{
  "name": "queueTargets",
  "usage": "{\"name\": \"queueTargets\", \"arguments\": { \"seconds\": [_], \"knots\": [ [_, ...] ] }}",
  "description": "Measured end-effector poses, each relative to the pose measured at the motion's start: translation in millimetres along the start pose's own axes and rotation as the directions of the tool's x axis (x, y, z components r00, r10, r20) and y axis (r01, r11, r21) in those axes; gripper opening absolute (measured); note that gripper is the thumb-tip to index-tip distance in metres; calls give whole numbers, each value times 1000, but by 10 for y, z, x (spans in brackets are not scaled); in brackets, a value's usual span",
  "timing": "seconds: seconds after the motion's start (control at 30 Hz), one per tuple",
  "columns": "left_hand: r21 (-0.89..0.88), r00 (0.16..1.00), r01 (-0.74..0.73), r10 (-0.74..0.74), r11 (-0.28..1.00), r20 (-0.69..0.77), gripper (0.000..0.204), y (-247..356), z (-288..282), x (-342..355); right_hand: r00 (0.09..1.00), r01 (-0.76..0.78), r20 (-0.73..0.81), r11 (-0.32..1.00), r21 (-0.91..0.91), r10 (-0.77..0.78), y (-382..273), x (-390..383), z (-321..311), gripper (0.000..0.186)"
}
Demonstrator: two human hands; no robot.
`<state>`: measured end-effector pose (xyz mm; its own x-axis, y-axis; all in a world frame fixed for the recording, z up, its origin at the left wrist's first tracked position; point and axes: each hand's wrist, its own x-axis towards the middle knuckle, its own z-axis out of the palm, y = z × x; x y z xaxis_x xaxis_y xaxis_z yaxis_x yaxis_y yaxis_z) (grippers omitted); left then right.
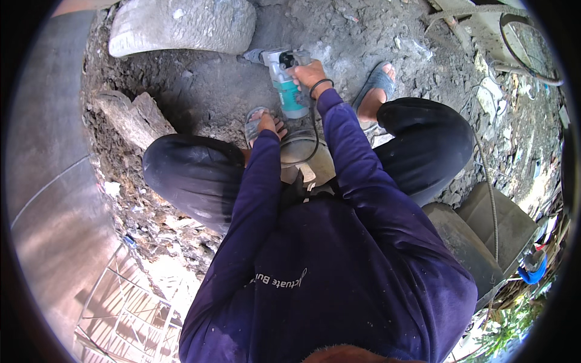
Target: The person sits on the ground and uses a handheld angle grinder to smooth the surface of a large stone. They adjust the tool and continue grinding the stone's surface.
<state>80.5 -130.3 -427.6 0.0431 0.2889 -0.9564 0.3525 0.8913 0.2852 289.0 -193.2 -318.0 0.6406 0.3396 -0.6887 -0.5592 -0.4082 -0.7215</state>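
Note:
My right hand is wrapped round the rear handle of a corded teal and silver power tool. The tool's narrow front end points left, toward the lower edge of a large pale stone block. A dark cord runs from the handle past my right wrist, down between my legs. My left hand holds nothing; its fingers are slightly apart beside my left sandal, below the tool's teal body. Whether it touches the foot I cannot tell. On the right, my other sandal stands on the grey ground.
A round, pale container is between my legs. Broken rock lies left, beside a smooth grey slab. Grey trough-like pieces rest at the right, near a hanging cable. A metal frame shows lower left.

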Motion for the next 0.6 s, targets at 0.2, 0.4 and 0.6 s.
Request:
{"name": "queueTargets", "arguments": {
  "seconds": [0.2,0.4,0.6],
  "knots": [
    [84,989,-7,-5,996,146,76,-86,365,-184,984,61,173,990,-128,-38,-4,568,-793,17],
    [70,994,-9,1,998,107,77,-3,505,-116,993,34,118,991,-126,-19,182,246,-574,22],
    [-247,993,113,-103,962,53,72,-38,260,-16,997,-42,63,997,69,37,250,-322,122,22]
  ]
}}
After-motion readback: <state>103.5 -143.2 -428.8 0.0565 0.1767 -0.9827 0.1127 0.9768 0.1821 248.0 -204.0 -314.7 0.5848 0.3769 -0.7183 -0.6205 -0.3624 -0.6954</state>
